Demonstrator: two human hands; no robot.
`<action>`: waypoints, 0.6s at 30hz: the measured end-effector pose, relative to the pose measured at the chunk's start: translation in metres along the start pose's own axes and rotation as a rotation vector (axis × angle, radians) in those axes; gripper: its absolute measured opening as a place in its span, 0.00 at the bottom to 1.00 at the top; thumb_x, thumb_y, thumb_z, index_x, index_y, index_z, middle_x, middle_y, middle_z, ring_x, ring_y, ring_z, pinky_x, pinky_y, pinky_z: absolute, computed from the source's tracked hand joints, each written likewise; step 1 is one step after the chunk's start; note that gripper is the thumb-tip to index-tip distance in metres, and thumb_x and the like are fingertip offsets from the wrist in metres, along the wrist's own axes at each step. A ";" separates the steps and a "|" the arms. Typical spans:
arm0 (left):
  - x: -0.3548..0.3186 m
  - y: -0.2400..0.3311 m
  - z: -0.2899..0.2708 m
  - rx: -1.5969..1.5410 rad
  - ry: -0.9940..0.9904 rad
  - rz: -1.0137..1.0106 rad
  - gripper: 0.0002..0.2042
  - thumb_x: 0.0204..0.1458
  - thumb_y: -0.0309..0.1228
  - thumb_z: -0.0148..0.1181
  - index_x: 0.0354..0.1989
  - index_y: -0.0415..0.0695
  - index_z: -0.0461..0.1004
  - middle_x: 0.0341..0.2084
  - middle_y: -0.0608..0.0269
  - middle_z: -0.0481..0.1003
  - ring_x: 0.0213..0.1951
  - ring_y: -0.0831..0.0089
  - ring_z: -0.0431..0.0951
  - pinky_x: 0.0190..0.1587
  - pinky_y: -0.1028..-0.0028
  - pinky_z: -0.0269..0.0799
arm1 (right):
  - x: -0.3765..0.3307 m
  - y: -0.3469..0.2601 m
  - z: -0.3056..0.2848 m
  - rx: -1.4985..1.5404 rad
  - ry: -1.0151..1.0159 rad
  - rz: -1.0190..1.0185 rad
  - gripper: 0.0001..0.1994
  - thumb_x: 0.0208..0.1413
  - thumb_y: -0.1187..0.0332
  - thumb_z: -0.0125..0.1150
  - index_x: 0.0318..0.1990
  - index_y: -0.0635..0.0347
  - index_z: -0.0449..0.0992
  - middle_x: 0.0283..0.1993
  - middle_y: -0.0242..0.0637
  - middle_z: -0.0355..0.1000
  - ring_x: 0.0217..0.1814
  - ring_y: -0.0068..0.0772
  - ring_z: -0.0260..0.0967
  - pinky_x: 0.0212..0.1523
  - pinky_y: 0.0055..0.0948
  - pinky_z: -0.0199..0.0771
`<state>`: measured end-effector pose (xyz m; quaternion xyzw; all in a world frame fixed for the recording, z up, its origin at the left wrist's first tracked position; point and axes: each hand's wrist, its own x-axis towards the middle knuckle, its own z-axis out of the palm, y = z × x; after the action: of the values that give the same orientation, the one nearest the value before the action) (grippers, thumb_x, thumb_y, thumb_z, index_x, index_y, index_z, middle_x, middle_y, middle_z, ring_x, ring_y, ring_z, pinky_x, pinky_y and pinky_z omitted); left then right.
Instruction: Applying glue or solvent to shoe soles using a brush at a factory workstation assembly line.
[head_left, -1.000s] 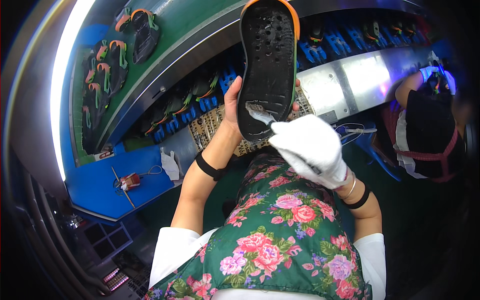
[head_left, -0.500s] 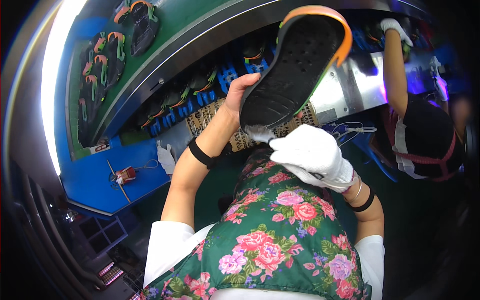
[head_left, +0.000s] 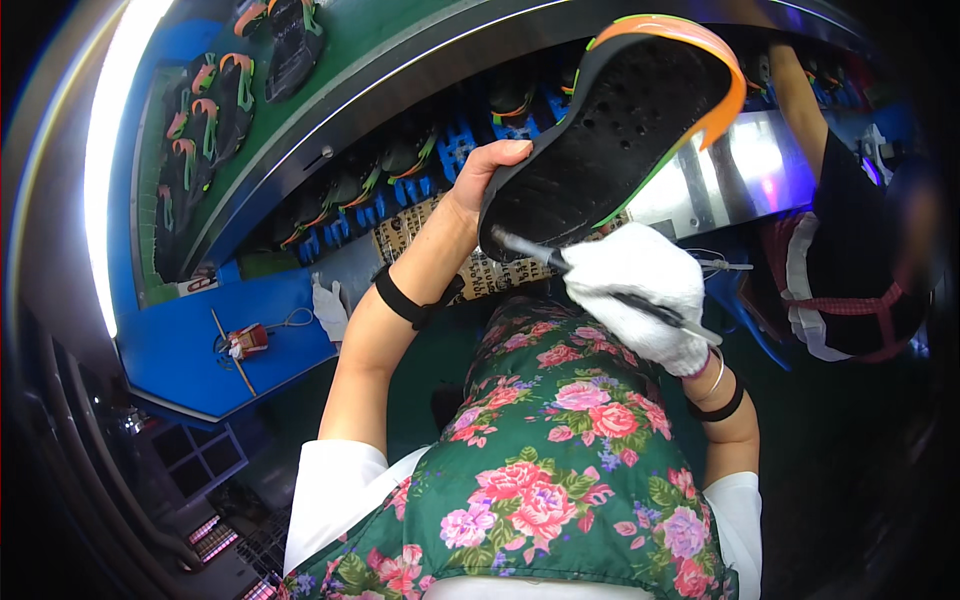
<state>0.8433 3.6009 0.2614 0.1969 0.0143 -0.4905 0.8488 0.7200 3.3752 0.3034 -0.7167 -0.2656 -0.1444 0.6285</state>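
My bare left hand (head_left: 484, 174) grips the left edge of a black shoe sole (head_left: 605, 125) near its heel, thumb along the rim, other fingers hidden beneath. The sole's open side faces me, with small holes at the front and an orange-and-green raised edge around the toe. In a white knit glove, my right hand (head_left: 640, 285) is closed around a brush (head_left: 530, 248). The brush's pale tip touches the heel end of the sole, and its handle sticks out behind the glove.
Beyond the sole, several shoe parts sit in blue holders (head_left: 457, 150) along a metal-edged line. More soles lie on a green surface (head_left: 330, 62) at upper left. A blue table (head_left: 180, 350) holds a small red container (head_left: 248, 341). A co-worker's arm (head_left: 797, 100) reaches in at right.
The sole has shifted slightly right and tilted. The brush tip has moved from the heel's lower edge onto its inner surface, and my right hand has turned, showing more handle.
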 end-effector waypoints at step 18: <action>-0.006 -0.057 0.002 -0.114 -0.022 -0.052 0.35 0.63 0.57 0.43 0.72 0.46 0.60 0.64 0.42 0.67 0.59 0.40 0.73 0.60 0.39 0.69 | 0.053 0.028 -0.054 -0.629 0.114 -0.163 0.16 0.48 0.78 0.67 0.47 0.59 0.83 0.47 0.41 0.80 0.46 0.42 0.77 0.49 0.36 0.77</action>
<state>0.7921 3.5798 0.2468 0.1424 0.0377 -0.5128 0.8458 0.7863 3.3312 0.3183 -0.8429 -0.2288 -0.3091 0.3764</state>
